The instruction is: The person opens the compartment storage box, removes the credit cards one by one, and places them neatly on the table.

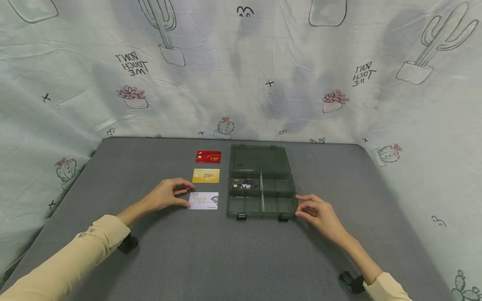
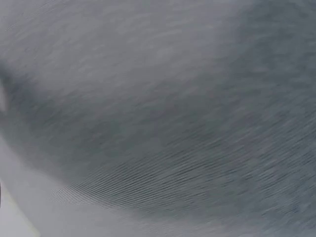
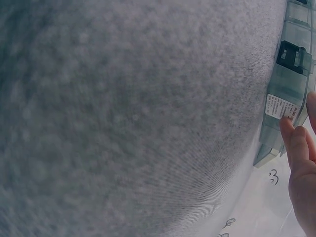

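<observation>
On the grey table a silver VIP card (image 1: 203,201) lies flat. My left hand (image 1: 167,194) is at its left end, thumb by the lower left corner and fingers near the upper left corner, not closed round it. Right of the card stands a dark translucent divided box (image 1: 262,205) with its lid (image 1: 260,159) laid back. A black Vip card (image 1: 244,185) lies in its upper left compartment. My right hand (image 1: 318,213) touches the box's right side with extended fingers. In the right wrist view, those fingertips (image 3: 286,121) reach a white label on the box.
Above the silver card lie a gold card (image 1: 206,176) and a red VIP card (image 1: 208,156), in a column left of the box. Two latches (image 1: 242,216) are on the box's near edge. A printed white cloth (image 1: 248,83) hangs behind the table. The left wrist view is mostly blurred grey tabletop.
</observation>
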The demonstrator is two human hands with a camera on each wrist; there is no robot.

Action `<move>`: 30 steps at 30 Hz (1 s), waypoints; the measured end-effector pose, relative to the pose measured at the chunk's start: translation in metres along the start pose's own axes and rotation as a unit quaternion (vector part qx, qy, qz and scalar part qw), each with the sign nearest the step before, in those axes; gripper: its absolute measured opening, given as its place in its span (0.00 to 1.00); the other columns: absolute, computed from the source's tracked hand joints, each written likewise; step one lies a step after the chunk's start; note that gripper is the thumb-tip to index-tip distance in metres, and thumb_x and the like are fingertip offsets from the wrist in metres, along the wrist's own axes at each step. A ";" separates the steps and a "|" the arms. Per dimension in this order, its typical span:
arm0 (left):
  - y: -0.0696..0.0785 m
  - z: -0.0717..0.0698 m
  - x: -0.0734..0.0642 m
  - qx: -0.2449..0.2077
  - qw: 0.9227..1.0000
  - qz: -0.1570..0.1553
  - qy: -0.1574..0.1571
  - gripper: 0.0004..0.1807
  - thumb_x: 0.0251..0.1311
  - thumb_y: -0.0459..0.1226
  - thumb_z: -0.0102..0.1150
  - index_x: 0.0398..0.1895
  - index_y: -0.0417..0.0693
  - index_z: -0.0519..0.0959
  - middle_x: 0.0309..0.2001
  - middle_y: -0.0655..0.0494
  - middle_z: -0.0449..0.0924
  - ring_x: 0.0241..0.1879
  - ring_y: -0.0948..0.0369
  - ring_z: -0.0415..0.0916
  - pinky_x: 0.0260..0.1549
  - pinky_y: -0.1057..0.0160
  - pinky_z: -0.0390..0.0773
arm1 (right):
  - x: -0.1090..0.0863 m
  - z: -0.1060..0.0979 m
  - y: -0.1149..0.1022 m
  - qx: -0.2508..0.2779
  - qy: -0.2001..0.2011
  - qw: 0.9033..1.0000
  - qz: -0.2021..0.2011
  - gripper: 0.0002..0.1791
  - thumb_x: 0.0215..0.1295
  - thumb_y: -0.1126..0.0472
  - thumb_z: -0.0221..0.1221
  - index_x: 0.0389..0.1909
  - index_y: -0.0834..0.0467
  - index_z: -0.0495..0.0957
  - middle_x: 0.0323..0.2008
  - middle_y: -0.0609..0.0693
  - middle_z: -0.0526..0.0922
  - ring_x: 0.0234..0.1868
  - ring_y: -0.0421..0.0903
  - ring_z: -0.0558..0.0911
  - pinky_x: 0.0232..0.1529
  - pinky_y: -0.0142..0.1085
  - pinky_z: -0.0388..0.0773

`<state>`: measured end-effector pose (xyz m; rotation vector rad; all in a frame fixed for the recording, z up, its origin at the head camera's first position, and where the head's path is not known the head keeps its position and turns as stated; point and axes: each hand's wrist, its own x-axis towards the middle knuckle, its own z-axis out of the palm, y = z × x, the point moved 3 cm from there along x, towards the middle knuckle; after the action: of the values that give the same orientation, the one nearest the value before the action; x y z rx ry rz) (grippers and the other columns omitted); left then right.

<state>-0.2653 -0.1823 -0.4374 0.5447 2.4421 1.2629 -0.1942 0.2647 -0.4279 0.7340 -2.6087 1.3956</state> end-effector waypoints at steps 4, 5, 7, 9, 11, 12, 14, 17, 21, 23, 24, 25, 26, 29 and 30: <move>0.011 -0.009 0.010 -0.033 0.999 0.025 0.023 0.33 0.43 0.28 0.74 0.56 0.32 0.74 0.56 0.39 0.74 0.59 0.45 0.71 0.52 0.60 0.73 | 0.000 0.000 0.002 -0.001 -0.001 1.000 0.006 0.07 0.51 0.73 0.67 0.32 0.62 0.83 0.49 0.64 0.78 0.46 0.60 0.81 0.43 0.38 0.79; 0.013 -0.009 0.012 -0.043 0.998 0.030 0.029 0.33 0.44 0.28 0.73 0.57 0.32 0.73 0.57 0.39 0.74 0.59 0.45 0.71 0.52 0.59 0.73 | 0.000 -0.001 0.002 -0.002 -0.002 1.000 0.008 0.07 0.51 0.73 0.67 0.32 0.63 0.83 0.49 0.64 0.78 0.46 0.60 0.81 0.43 0.38 0.79; 0.020 -0.009 0.017 -0.060 0.997 0.033 0.041 0.32 0.46 0.28 0.72 0.58 0.32 0.73 0.57 0.39 0.74 0.58 0.45 0.71 0.52 0.59 0.73 | 0.000 -0.001 0.002 -0.003 -0.002 1.000 0.011 0.07 0.52 0.72 0.66 0.32 0.63 0.83 0.49 0.64 0.78 0.46 0.60 0.81 0.43 0.38 0.79; 0.026 -0.004 0.021 -0.081 0.995 0.035 0.048 0.31 0.48 0.29 0.71 0.58 0.32 0.73 0.58 0.40 0.74 0.58 0.46 0.71 0.52 0.59 0.73 | 0.000 -0.002 0.002 -0.004 -0.001 1.000 0.013 0.06 0.52 0.72 0.67 0.32 0.63 0.83 0.49 0.64 0.78 0.46 0.59 0.81 0.43 0.37 0.79; 0.033 0.003 0.025 -0.099 0.993 0.035 0.053 0.29 0.50 0.29 0.70 0.58 0.34 0.73 0.58 0.41 0.74 0.58 0.46 0.72 0.52 0.61 0.73 | -0.001 -0.002 0.002 -0.003 0.000 1.000 0.012 0.07 0.52 0.72 0.67 0.32 0.63 0.83 0.49 0.63 0.78 0.45 0.59 0.82 0.43 0.37 0.80; 0.037 0.007 0.027 -0.107 0.992 0.034 0.055 0.28 0.51 0.29 0.69 0.57 0.34 0.74 0.57 0.41 0.75 0.58 0.46 0.72 0.52 0.61 0.73 | -0.001 -0.002 0.002 0.000 -0.001 1.000 0.010 0.07 0.52 0.72 0.67 0.32 0.63 0.83 0.49 0.64 0.78 0.45 0.59 0.82 0.43 0.36 0.80; 0.045 0.016 0.032 -0.117 0.991 0.035 0.063 0.26 0.52 0.30 0.69 0.57 0.36 0.75 0.56 0.42 0.76 0.57 0.47 0.73 0.51 0.63 0.74 | -0.001 -0.001 0.001 0.003 -0.001 1.000 0.005 0.07 0.52 0.72 0.67 0.32 0.63 0.83 0.49 0.64 0.78 0.44 0.59 0.82 0.42 0.37 0.80; 0.055 0.031 0.037 -0.129 0.989 0.041 0.066 0.25 0.54 0.31 0.68 0.56 0.35 0.75 0.56 0.40 0.76 0.56 0.46 0.74 0.50 0.65 0.75 | -0.002 0.002 0.002 0.005 0.001 1.000 -0.002 0.07 0.52 0.72 0.67 0.32 0.63 0.83 0.49 0.64 0.78 0.43 0.59 0.82 0.42 0.38 0.80; 0.062 0.047 0.044 -0.140 0.987 0.043 0.062 0.25 0.55 0.31 0.67 0.57 0.34 0.75 0.56 0.38 0.75 0.56 0.46 0.74 0.50 0.66 0.75 | -0.005 0.005 0.000 -0.002 0.006 1.000 -0.002 0.07 0.52 0.73 0.66 0.32 0.62 0.83 0.48 0.64 0.78 0.44 0.60 0.81 0.42 0.39 0.80; 0.064 0.052 0.047 -0.148 0.986 0.038 0.059 0.24 0.56 0.31 0.67 0.57 0.34 0.74 0.56 0.38 0.75 0.57 0.47 0.73 0.51 0.66 0.75 | -0.007 0.006 -0.003 -0.007 0.007 1.000 0.000 0.07 0.51 0.74 0.66 0.31 0.63 0.83 0.48 0.64 0.78 0.45 0.61 0.81 0.42 0.39 0.80; 0.064 0.055 0.048 -0.151 0.986 0.034 0.059 0.25 0.56 0.31 0.66 0.57 0.34 0.74 0.57 0.38 0.75 0.57 0.48 0.73 0.51 0.66 0.74 | -0.007 0.007 -0.005 -0.008 0.008 1.000 0.001 0.07 0.51 0.75 0.66 0.31 0.63 0.82 0.48 0.65 0.78 0.45 0.61 0.80 0.42 0.40 0.80; 0.064 0.057 0.050 -0.152 0.986 0.029 0.059 0.24 0.56 0.31 0.66 0.57 0.34 0.74 0.57 0.39 0.75 0.58 0.49 0.73 0.51 0.66 0.74 | -0.007 0.008 -0.008 -0.010 0.009 1.000 0.001 0.07 0.50 0.77 0.66 0.30 0.64 0.82 0.47 0.66 0.78 0.45 0.62 0.80 0.42 0.41 0.80; 0.064 0.060 0.051 -0.153 0.986 0.025 0.059 0.25 0.56 0.31 0.67 0.57 0.33 0.74 0.58 0.39 0.74 0.58 0.49 0.72 0.52 0.65 0.74 | -0.007 0.008 -0.011 -0.011 0.011 1.000 0.001 0.08 0.50 0.78 0.65 0.30 0.66 0.82 0.47 0.66 0.78 0.44 0.63 0.80 0.41 0.42 0.80; 0.064 0.067 0.055 -0.140 0.988 0.012 0.070 0.24 0.55 0.31 0.67 0.56 0.33 0.75 0.58 0.39 0.74 0.60 0.50 0.71 0.54 0.62 0.72 | -0.008 0.009 -0.019 -0.012 0.017 1.000 -0.004 0.08 0.47 0.81 0.65 0.29 0.69 0.81 0.45 0.68 0.78 0.42 0.64 0.80 0.40 0.44 0.80; 0.064 0.069 0.056 -0.133 0.988 0.006 0.076 0.24 0.55 0.32 0.67 0.55 0.34 0.76 0.58 0.40 0.74 0.60 0.50 0.71 0.55 0.62 0.72 | -0.008 0.010 -0.019 -0.012 0.019 1.000 -0.005 0.09 0.47 0.81 0.65 0.29 0.69 0.81 0.45 0.69 0.78 0.42 0.64 0.80 0.39 0.44 0.80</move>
<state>-0.2704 -0.0733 -0.4286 0.4024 2.3369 1.6577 -0.1767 0.2510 -0.4217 0.7086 -2.5852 1.3604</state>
